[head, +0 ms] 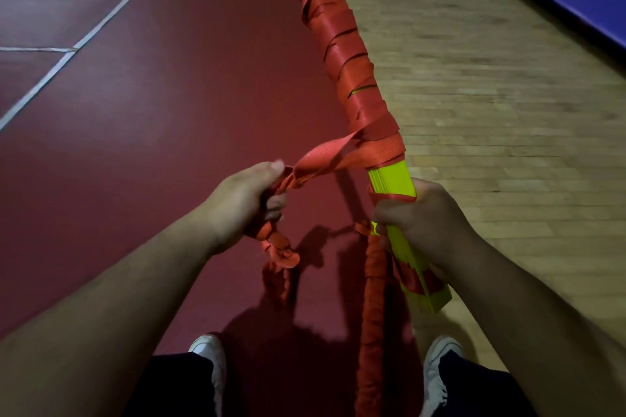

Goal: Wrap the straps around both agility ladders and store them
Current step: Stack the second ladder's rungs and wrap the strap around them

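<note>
- Our right hand [420, 223] has its grip clamped round the ladder bundle [393, 179], flat neon-yellow rungs stacked together.
- Left of the bundle, our left hand [244, 203] grips the bunched orange strap [325, 156], ribbed woven webbing.
- Strap spirals round the bundle's upper length.

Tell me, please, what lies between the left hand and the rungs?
In the head view, a red strap spans from the left hand to the rungs, over red floor.

The left hand [244, 203] and right hand [423, 227] are bare, as are the forearms [118, 281]. Dark fabric [176, 386] covers the legs; the shoes [437, 372] are white and laced.
</note>
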